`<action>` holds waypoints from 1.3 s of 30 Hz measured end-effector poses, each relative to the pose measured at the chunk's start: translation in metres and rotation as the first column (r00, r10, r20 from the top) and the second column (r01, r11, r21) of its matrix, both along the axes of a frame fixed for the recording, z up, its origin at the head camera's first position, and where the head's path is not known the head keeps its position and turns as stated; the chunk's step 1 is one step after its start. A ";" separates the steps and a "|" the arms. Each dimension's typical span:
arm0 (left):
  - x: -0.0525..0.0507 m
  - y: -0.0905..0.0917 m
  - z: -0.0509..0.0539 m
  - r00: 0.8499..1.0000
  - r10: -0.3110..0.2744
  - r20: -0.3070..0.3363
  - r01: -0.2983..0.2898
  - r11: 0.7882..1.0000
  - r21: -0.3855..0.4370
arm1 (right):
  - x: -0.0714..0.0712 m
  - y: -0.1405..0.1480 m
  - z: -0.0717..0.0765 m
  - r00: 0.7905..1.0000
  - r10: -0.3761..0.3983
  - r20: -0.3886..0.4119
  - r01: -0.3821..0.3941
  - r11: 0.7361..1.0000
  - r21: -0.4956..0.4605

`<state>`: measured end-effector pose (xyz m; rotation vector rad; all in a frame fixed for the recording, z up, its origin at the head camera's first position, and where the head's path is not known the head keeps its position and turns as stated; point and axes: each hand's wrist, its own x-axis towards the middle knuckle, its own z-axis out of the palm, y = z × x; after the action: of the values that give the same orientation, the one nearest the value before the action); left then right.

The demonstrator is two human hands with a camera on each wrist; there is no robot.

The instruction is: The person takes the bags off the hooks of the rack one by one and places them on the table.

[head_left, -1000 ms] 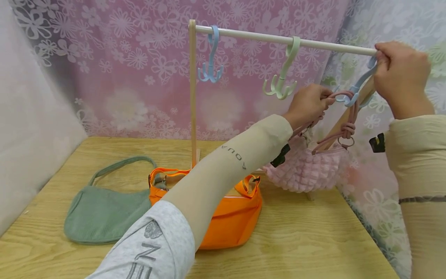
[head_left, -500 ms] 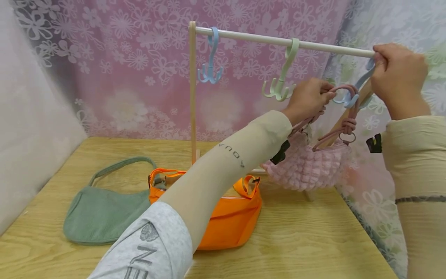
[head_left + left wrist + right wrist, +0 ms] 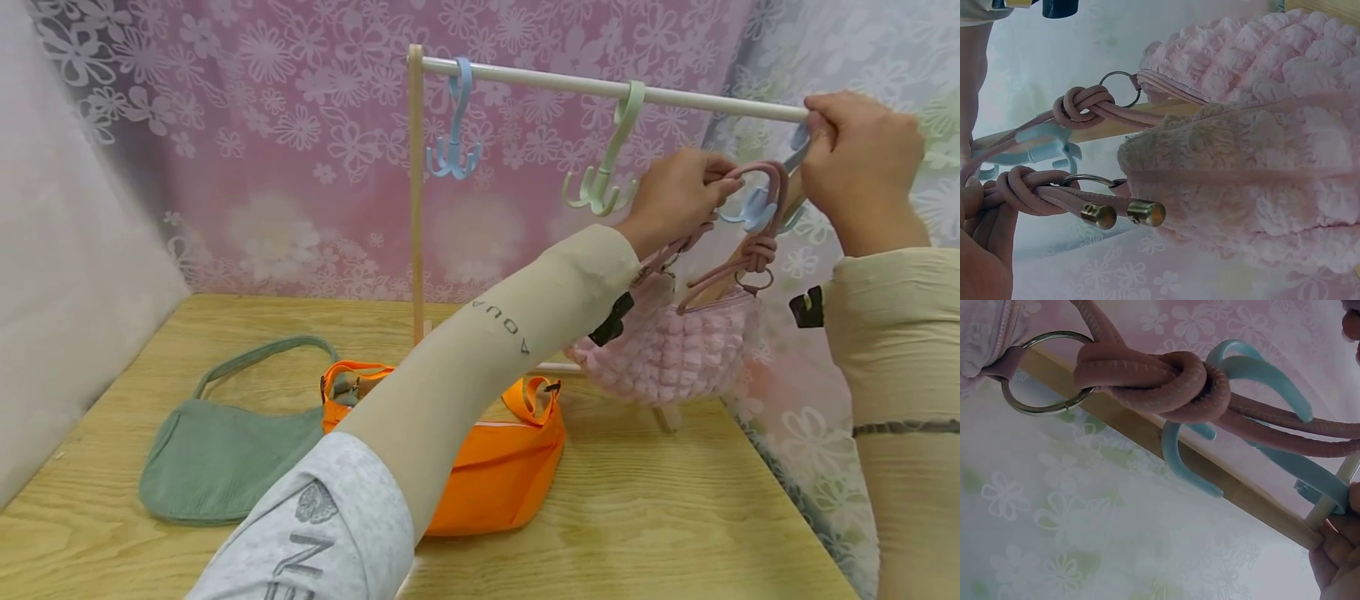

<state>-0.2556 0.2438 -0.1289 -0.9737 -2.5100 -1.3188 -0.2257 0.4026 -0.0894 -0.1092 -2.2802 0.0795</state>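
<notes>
My left hand (image 3: pixel 675 196) pinches the strap (image 3: pixel 780 179) of a pink puckered handbag (image 3: pixel 675 358), which hangs from it above the table. The strap's loop arches above the prongs of the right-hand blue hook (image 3: pixel 759 212) and passes in front of its stem. Metal rings join the knotted strap to the bag, and two gold-coloured cord ends (image 3: pixel 1147 213) dangle in the left wrist view. My right hand (image 3: pixel 862 171) grips the right end of the rack's white rail (image 3: pixel 555 81), beside the top of that hook, and covers the joint with the wooden post (image 3: pixel 1260 512).
Another blue hook (image 3: pixel 454 125) and a pale green hook (image 3: pixel 615 154) hang along the rail. An orange bag (image 3: pixel 502 475) and a green bag (image 3: pixel 225 458) lie on the wooden table (image 3: pixel 660 517), partly behind my left arm. Floral curtains (image 3: pixel 285 167) surround the table.
My left hand has risen and moved slightly right, lifting the strap from the level of the blue hook's prongs to above them. The pink handbag has risen slightly. My right hand stays on the rail.
</notes>
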 end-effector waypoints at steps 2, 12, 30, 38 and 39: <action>0.002 -0.001 0.002 1.000 0.002 -0.002 -0.002 1.000 -0.002 | 0.000 0.000 0.000 1.000 0.007 0.001 -0.007 1.000 0.001; 0.008 -0.007 0.006 1.000 0.010 0.023 -0.010 1.000 0.026 | 0.000 -0.001 0.001 1.000 -0.010 0.004 0.010 1.000 0.025; 0.017 -0.023 0.000 0.998 -0.012 0.062 0.010 0.999 0.035 | -0.002 0.006 -0.002 0.993 0.119 -0.019 -0.119 0.993 -0.009; 0.030 -0.036 -0.003 0.997 -0.055 0.061 0.051 0.997 0.061 | 0.007 0.006 -0.003 0.984 0.175 0.025 -0.171 0.978 -0.123; 0.031 -0.039 -0.004 0.997 -0.056 0.055 0.052 0.996 0.069 | 0.009 0.006 -0.004 0.984 0.175 0.031 -0.169 0.975 -0.145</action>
<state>-0.2241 0.2049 -0.1325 -1.0109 -2.4784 -1.4567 -0.2169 0.4085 -0.0936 0.0126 -2.3227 0.3337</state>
